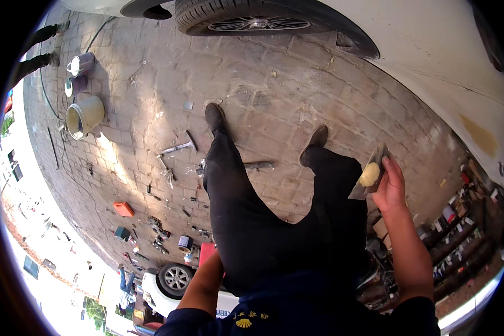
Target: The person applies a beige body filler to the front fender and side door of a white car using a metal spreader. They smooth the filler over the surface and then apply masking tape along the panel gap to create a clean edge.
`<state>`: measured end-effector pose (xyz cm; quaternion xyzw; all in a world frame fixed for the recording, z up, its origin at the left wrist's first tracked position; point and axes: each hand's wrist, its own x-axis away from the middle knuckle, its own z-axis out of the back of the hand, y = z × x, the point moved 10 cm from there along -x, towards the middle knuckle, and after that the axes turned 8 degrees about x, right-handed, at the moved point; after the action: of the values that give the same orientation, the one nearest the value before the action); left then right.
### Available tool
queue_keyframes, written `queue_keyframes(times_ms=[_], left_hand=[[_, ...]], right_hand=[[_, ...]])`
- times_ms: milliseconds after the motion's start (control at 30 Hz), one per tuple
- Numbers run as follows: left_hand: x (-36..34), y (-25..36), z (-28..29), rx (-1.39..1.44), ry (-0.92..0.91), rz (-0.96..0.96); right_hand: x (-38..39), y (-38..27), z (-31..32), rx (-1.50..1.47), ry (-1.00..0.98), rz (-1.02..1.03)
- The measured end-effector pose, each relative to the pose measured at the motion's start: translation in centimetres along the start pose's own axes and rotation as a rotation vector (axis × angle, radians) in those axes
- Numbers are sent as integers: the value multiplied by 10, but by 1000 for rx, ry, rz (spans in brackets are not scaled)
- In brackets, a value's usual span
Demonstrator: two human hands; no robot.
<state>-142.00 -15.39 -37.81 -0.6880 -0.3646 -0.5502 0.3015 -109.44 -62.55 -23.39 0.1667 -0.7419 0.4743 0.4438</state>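
Observation:
My right hand (390,185) grips a flat metal plate (377,159) with a lump of pale yellow paste (369,174) on it, beside my right thigh. My left forearm (204,283) runs up beside my left hip, with the hand hidden behind my dark trousers near a red object (207,249). At the upper right, the white car body (425,45) has a dull yellow patch (479,134).
Another person's legs (36,64) stand at upper left near buckets (85,115). A hammer (176,145), an orange container (123,209) and several tools lie on the paving (252,73). A car tyre (190,17) is above; another car (154,288) is behind me; cluttered shelving (453,241) sits at right.

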Motion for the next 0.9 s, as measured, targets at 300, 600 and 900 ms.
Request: queue_keyframes(times_ms=[300, 600, 900], left_hand=[[-102, 10, 84, 52, -14, -34], [-269, 93, 76, 144, -134, -86], [-393, 123, 122, -230, 187, -988]], right_hand=[[-119, 81, -143, -6, -227, -42], [-224, 69, -67, 71, -195, 83], [-272, 79, -70, -76, -243, 187]])
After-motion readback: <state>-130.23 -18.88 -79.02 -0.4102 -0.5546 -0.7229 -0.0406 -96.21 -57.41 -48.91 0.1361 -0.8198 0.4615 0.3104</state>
